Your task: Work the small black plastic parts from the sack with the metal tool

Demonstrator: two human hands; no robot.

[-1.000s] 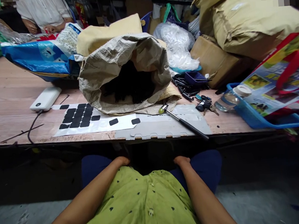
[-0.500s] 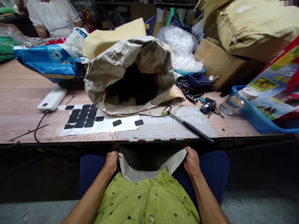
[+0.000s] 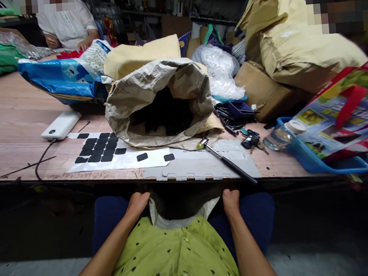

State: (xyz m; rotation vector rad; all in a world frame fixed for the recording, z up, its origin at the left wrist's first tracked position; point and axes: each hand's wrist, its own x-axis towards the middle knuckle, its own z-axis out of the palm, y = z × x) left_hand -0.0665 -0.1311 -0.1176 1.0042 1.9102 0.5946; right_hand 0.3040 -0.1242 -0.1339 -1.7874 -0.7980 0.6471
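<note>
An open-mouthed sack (image 3: 171, 222) with a pale grey rim lies across my lap below the table edge, its inside dark. My left hand (image 3: 139, 205) is closed on the left side of that rim. On the opposite side, my right hand (image 3: 231, 201) grips the rim in a fist. Above them on the table, a crumpled woven sack (image 3: 121, 113) gapes towards me, with a dark mass of things inside that I cannot make out. A small hammer (image 3: 229, 162) lies in front of it, beside a white sheet (image 3: 125, 161) bearing black rounded pads (image 3: 103, 146).
A white power bank (image 3: 61, 125) with a cable sits at the left. Keys (image 3: 254, 140), a bottle (image 3: 278, 139) and a blue basket (image 3: 329, 167) holding a colourful bag are at the right. Large paper sacks (image 3: 307, 51) stand behind. A person in white (image 3: 66, 24) is across the table.
My hands have drawn slightly closer together, and the sack's mouth between them looks narrower. The view has shifted a little. The person across the table now has a hand near the red material.
</note>
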